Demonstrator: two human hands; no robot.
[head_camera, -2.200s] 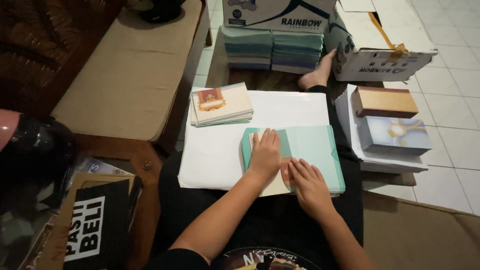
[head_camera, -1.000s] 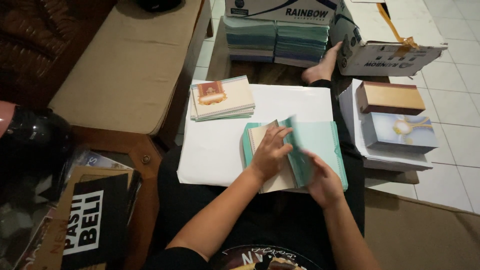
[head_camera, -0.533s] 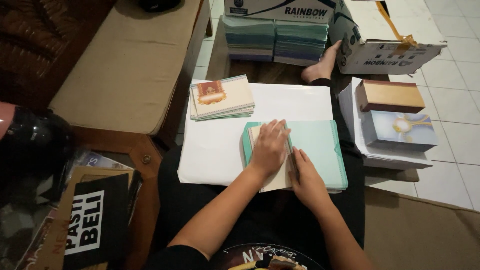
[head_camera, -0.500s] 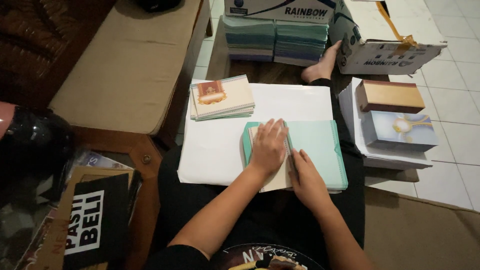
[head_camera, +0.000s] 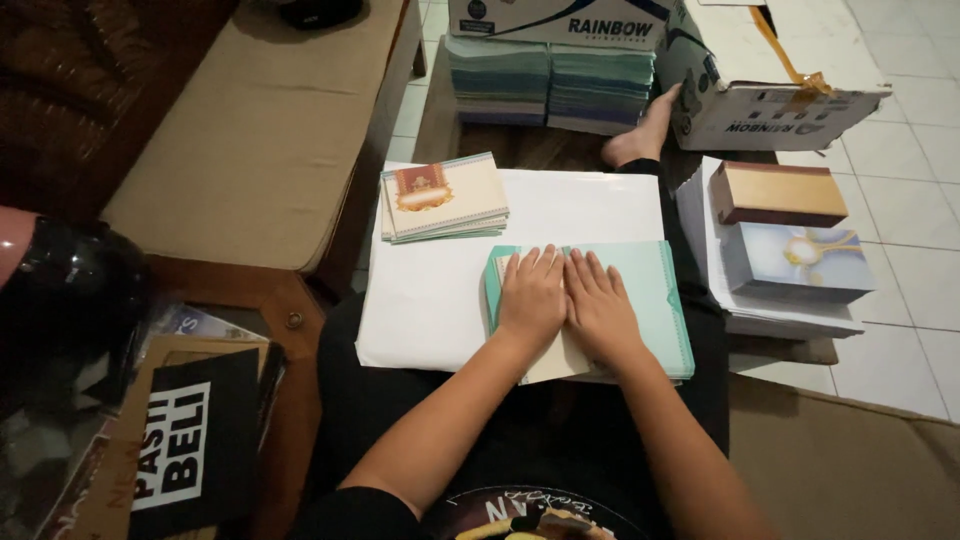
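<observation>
Both hands lie flat, side by side, in the middle of the frame.

The left hand (head_camera: 533, 297) and right hand (head_camera: 600, 305) rest palm down with fingers (head_camera: 540, 262) stretched out toward the top of the frame, their inner edges touching. Both bare forearms run up from the lower centre of the frame, converging toward the wrists. A bare foot (head_camera: 640, 135) shows at upper centre.

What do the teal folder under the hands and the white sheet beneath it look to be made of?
Teal folder: likely thin card, matte; it lies flat with crisp edges under the left hand and right hand. White sheet: seemingly paper or thin board, smooth and unglossy, lying flat across the lap.
</observation>
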